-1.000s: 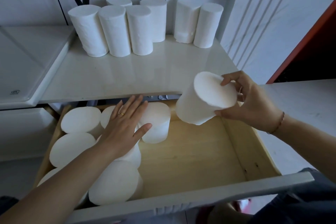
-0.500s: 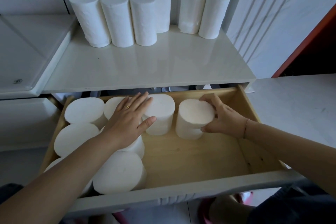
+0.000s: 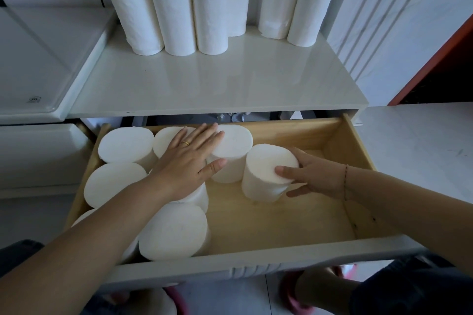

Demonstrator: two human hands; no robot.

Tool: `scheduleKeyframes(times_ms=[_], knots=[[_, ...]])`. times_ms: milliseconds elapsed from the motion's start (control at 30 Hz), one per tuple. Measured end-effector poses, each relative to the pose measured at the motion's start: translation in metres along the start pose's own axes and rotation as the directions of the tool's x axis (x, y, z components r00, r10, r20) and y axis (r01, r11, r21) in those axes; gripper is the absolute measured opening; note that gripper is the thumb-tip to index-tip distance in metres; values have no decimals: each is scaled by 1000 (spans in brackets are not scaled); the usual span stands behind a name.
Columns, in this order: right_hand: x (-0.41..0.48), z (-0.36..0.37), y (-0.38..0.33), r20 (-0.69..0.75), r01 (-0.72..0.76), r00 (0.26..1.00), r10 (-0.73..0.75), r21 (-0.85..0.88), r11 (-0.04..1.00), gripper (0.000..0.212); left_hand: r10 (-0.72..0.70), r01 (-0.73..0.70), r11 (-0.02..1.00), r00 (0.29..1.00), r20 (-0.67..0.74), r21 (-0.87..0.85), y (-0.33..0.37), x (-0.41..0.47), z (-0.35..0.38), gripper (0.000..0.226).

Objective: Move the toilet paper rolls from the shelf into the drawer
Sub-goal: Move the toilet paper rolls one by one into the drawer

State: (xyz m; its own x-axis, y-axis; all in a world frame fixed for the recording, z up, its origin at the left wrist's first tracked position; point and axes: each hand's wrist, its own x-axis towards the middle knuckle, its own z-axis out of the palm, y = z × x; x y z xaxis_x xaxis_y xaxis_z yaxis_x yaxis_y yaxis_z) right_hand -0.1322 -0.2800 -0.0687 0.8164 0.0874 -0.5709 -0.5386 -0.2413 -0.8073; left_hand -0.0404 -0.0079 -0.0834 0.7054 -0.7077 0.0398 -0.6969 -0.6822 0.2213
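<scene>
Right hand [image 3: 313, 178] grips white cylindrical paper roll [image 3: 268, 172], upright mid wooden drawer [image 3: 337, 146]. Left hand [image 3: 190, 161] open, flat on packed rolls at drawer's left side. Seven rolls [image 3: 169, 11] at shelf [image 3: 217, 79] back edge. Risk: careless release tips roll; hard nudge topples neighbours.

Two bare forearms with no sleeves reach in from the near edge. The left hand [image 3: 190, 161] wears a thin gold ring [image 3: 185, 143] on one finger. The right hand [image 3: 313, 178] has a slim reddish cord bracelet [image 3: 345, 181] around the wrist. At the near right edge, dark clothing [image 3: 414, 289] covers the lap. Below, pink slippers [image 3: 291, 296] show on the feet.
</scene>
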Motion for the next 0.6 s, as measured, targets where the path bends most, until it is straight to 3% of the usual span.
scheduleKeyframes(times_ms=[133, 367, 600], knots=[[-5, -2, -1, 68, -52, 996, 53, -15, 999, 44, -4, 4, 1000, 1000, 9, 9, 2, -1, -1, 80], [-4, 24, -8, 210, -157, 968, 136, 86, 984, 30, -24, 24, 1000, 1000, 13, 18, 2, -1, -1, 78], [15, 68, -13, 32, -159, 987, 156, 243, 957, 47, -25, 25, 999, 1000, 0, 32, 2, -1, 0, 79]])
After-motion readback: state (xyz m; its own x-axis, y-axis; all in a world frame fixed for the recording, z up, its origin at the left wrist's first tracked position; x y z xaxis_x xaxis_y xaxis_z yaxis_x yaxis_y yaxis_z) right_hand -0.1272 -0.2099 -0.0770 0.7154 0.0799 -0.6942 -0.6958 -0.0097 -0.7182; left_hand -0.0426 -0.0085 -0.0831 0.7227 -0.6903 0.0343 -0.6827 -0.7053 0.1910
